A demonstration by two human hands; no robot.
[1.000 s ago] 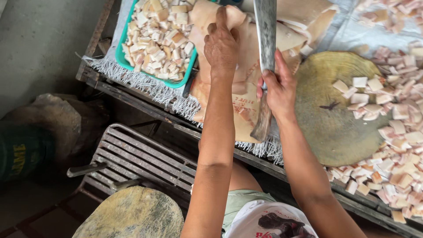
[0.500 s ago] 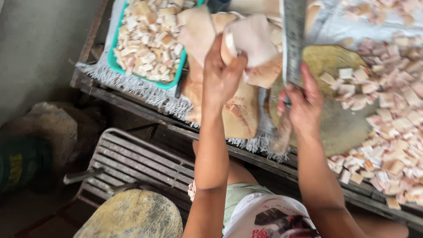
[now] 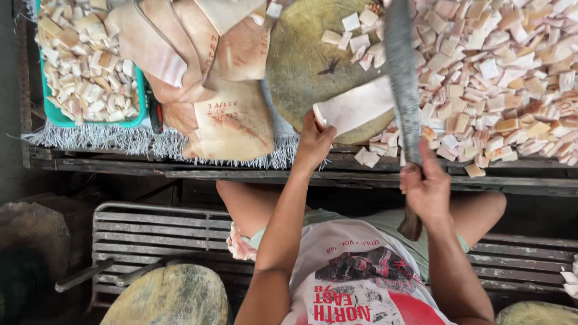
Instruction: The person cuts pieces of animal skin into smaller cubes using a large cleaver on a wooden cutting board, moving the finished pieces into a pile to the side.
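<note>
While pinching slab (image 3: 355, 107): L grip (image 3: 314, 143).

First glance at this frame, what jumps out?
The long cleaver, gripped in the right hand, lies blade-out across the round chopping block at centre. The left hand holds a pale slab on the block's near edge. A big heap of cut cubes fills the right side; a teal tray of more sits far left.
</note>
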